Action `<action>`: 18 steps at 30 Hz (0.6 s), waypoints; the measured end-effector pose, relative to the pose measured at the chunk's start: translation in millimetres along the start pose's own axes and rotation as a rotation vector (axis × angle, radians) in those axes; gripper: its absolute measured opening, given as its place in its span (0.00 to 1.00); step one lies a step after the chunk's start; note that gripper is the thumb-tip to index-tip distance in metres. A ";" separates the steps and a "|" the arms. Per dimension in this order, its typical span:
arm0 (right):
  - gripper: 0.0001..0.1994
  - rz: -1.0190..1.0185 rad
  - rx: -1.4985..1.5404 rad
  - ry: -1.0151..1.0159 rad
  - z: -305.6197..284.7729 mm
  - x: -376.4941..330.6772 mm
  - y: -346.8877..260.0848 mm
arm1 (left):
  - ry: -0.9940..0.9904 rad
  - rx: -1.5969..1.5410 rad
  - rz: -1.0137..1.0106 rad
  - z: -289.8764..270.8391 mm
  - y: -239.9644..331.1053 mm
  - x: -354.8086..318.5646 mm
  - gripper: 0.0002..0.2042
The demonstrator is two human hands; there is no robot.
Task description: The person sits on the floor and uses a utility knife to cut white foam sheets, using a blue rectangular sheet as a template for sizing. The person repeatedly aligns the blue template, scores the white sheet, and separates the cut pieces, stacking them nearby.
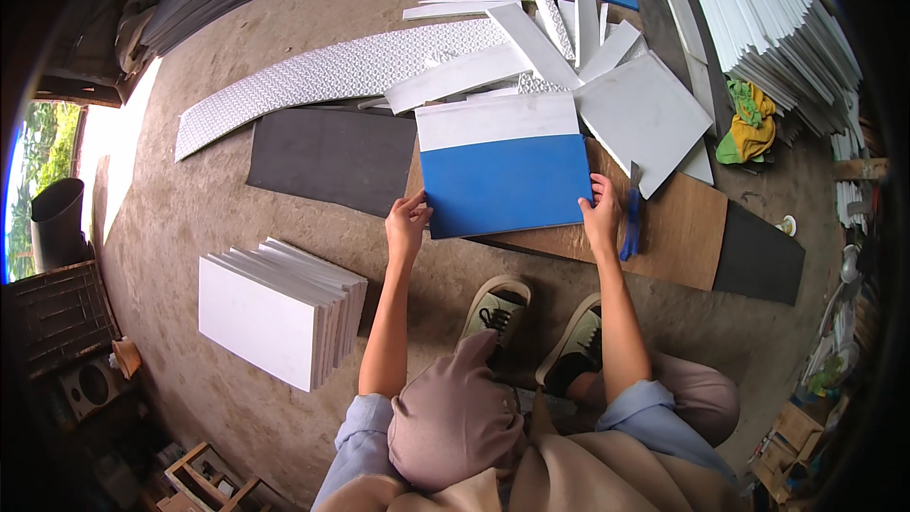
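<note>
A blue rectangular sheet [505,185] is in front of me, between my two hands. Beyond its far edge shows a band of a white sheet [498,120], lined up with it. My left hand [409,218] grips the blue sheet's left edge near the front corner, thumb and fingers closed. At the opposite edge my right hand [601,206] pinches the sheet, fingers partly curled over it. Under the sheets lies a brown wooden board [678,232]. Just right of my right hand rests a cutting knife with a blue handle [632,218].
Left of my feet stands a stack of white rectangular sheets [261,318]. Black mats [327,156] flank the board. White offcuts [540,47] and a textured strip [313,66] lie beyond. Tall white sheets [773,9] and a green-yellow cloth [749,123] are at right.
</note>
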State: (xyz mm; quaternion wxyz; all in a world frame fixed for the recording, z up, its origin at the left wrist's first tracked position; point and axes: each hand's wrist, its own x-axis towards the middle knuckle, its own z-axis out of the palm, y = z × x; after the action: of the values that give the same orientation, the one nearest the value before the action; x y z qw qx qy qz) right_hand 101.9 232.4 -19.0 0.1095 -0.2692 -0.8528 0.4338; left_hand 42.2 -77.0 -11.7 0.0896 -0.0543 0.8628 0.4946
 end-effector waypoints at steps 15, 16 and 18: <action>0.20 0.091 -0.063 -0.012 -11.7 10.7 -5.6 | -0.014 0.051 0.025 -0.3 -2.4 0.3 0.22; 0.19 0.101 -0.067 -0.012 -13.2 12.8 -3.9 | -0.016 0.051 0.028 0.4 -2.8 0.4 0.22; 0.18 0.093 -0.056 -0.019 -16.1 16.0 -0.7 | -0.017 0.055 0.031 1.1 -1.7 -0.1 0.22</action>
State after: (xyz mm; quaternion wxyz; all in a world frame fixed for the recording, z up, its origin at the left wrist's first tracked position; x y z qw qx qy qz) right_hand 95.1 251.9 -9.6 0.0738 -0.3074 -0.8521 0.4171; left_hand 42.7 -76.8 -13.7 0.0905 -0.0342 0.8760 0.4725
